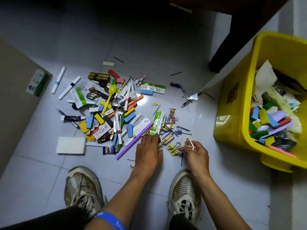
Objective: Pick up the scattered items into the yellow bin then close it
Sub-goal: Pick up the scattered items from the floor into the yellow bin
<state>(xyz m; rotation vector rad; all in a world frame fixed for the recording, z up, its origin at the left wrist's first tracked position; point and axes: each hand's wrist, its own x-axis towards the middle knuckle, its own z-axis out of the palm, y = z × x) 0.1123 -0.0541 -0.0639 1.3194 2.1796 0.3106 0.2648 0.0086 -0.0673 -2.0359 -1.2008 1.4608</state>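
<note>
A pile of scattered items [116,110] covers the tiled floor: coloured blocks, markers, spoons, clips, hairpins, packets. The yellow bin [232,117] stands open at the right, partly filled with blocks and wrappers. My left hand [147,151] reaches into the pile's near edge, fingertips on a green packet [157,125] and small sticks; whether it grips them is hidden. My right hand [195,152] is curled around a pale pink clip [188,142], just above yellow binder clips [172,149] on the floor.
My two shoes [83,188] [184,195] stand at the pile's near side. A white sponge block [71,145] lies at the left. A cardboard sheet [18,97] borders the left. A dark furniture leg [221,52] stands behind the bin. No lid is in view.
</note>
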